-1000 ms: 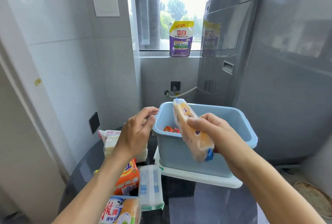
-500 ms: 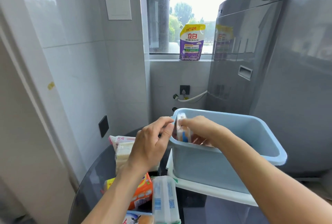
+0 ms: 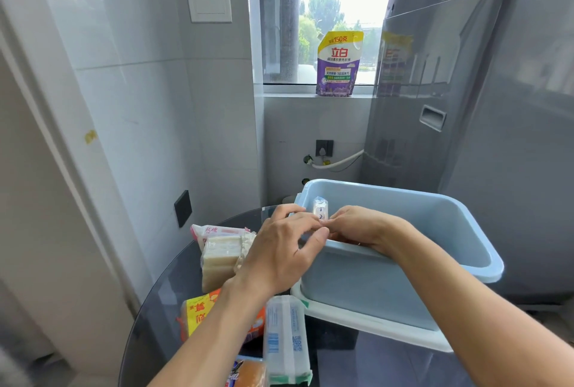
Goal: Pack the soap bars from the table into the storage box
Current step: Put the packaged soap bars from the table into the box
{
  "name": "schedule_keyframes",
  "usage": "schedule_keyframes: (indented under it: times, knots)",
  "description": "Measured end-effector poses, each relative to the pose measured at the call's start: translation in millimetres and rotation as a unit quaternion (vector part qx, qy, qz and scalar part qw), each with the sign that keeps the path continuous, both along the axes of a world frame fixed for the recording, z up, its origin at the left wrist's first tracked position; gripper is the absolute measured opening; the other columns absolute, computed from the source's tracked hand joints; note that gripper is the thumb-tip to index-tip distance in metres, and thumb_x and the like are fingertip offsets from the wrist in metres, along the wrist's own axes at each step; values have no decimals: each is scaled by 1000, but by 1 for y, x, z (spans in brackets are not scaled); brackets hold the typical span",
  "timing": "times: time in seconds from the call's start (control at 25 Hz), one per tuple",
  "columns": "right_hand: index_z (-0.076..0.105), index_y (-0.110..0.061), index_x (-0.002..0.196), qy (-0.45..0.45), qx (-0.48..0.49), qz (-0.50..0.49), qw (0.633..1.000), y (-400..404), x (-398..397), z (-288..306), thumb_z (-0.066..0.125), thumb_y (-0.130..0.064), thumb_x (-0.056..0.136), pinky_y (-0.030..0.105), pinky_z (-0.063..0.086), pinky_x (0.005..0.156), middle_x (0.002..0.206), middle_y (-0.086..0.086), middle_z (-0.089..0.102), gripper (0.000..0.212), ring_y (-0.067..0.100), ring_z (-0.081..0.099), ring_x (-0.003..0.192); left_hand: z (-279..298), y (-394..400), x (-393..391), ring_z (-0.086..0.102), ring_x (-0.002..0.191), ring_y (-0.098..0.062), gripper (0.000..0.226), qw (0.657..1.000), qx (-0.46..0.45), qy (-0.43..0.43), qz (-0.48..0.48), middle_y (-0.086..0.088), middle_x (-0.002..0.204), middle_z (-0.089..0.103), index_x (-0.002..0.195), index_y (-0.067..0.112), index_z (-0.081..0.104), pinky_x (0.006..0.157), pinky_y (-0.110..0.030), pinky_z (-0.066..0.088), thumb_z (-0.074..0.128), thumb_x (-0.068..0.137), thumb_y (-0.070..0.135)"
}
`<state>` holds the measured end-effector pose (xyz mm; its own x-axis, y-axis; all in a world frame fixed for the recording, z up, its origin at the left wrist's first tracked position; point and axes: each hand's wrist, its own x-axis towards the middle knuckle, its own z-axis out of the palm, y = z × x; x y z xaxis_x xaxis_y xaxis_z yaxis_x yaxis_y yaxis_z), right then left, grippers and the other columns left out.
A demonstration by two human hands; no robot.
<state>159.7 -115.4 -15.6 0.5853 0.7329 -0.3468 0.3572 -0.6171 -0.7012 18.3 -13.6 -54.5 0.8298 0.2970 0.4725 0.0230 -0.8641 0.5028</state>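
Right hand (image 3: 357,225) is down inside the blue storage box (image 3: 466,268), holding a wrapped soap pack (image 3: 320,209) on end against the near-left corner, likely to save floor space. Left hand (image 3: 289,250) has fingers curled over the box rim, probably steadying it. Unpacked soap packs (image 3: 285,337) lie on the tabletop (image 3: 161,299) left of the box, under the left forearm. Detergent pouch (image 3: 339,63) on the windowsill is well clear.

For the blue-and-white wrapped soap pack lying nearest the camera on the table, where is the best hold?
Grip the blue-and-white soap pack across its narrow width at mid-length, coming from above. It lies flat and long, with its top face exposed; the orange pack sits close on its left.
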Motion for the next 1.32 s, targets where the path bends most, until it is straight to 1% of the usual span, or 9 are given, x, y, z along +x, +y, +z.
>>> schedule_keyframes:
  times: [0.08, 0.2, 0.36, 0.56, 0.72, 0.92, 1.04, 1.2, 1.32]
  knots:
    - [70, -10, 80, 13, 45, -10, 999, -2, -4, 1, 57, -39, 95, 26, 42, 61, 71, 5, 62, 35, 15, 52, 59, -3, 2, 0, 36, 125, 1, 52, 1000, 3, -9, 16, 19, 121, 68, 106, 26, 76, 105, -27, 36, 36, 90, 55]
    - [72, -5, 86, 57, 138, -49, 988, -9, -9, 7, 48, -25, 101, 20, 41, 51, 77, 10, 71, 35, 12, 56, 55, -4, 5, -2, 32, 130, -3, 53, 999, 39, 17, 1, 17, 135, 59, 129, 35, 65, 109, -23, 31, 31, 95, 56]
    - [75, -16, 101, 59, 59, 2, 996, -21, -6, 11, 44, -33, 100, 29, 40, 69, 99, 3, 77, 36, 14, 59, 77, -5, 6, -3, 24, 138, -3, 56, 998, 46, 45, 6, 11, 146, 48, 114, 32, 70, 109, -29, 30, 27, 93, 61]
    - [61, -26, 126, -295, 79, -91, 948, -16, -8, 2, 43, -20, 92, 39, 48, 92, 130, 1, 64, 39, 25, 59, 112, -11, 5, 3, 26, 138, -4, 51, 1000, 20, 18, 13, 13, 144, 50, 109, 31, 70, 108, -26, 31, 31, 92, 59]
    - [37, -23, 145, -333, 125, -64, 932, -19, -10, 1, 46, -14, 91, 39, 44, 94, 151, -5, 40, 55, 24, 51, 123, -12, 2, 8, 27, 136, -5, 48, 999, -34, 23, 24, 15, 145, 48, 109, 30, 65, 111, -35, 32, 30, 90, 58]
    - [54, -15, 130, -470, 233, -67, 849, -33, -36, 1, 54, -1, 83, 38, 48, 85, 143, -1, 51, 49, 28, 55, 113, -9, 0, -3, 21, 146, -7, 52, 999, -25, 45, 3, 11, 158, 34, 148, 32, 39, 119, -37, 24, 35, 101, 53]
    - [62, -10, 117, -512, 324, -50, 794, -48, -74, -23, 58, 5, 75, 37, 49, 83, 129, 3, 61, 44, 29, 58, 100, -4, 4, -19, 25, 145, -11, 57, 999, -11, 38, 5, 7, 159, 34, 153, 29, 32, 116, -35, 24, 40, 101, 51]
    - [62, -14, 111, -495, 313, 42, 809, -54, -116, -60, 57, -4, 76, 34, 50, 78, 113, 0, 66, 37, 26, 62, 92, 1, 28, -53, 45, 131, -19, 42, 995, 39, -13, 90, 1, 144, 52, 134, 21, 58, 107, -38, 40, 55, 94, 34]
    - [62, -24, 108, -392, 276, 104, 872, -50, -134, -64, 49, -31, 87, 35, 53, 72, 102, -10, 68, 26, 16, 62, 89, 1, 51, -82, 57, 116, -20, 37, 988, 44, 50, 142, 2, 130, 62, 122, 24, 64, 95, -40, 50, 63, 87, 36]
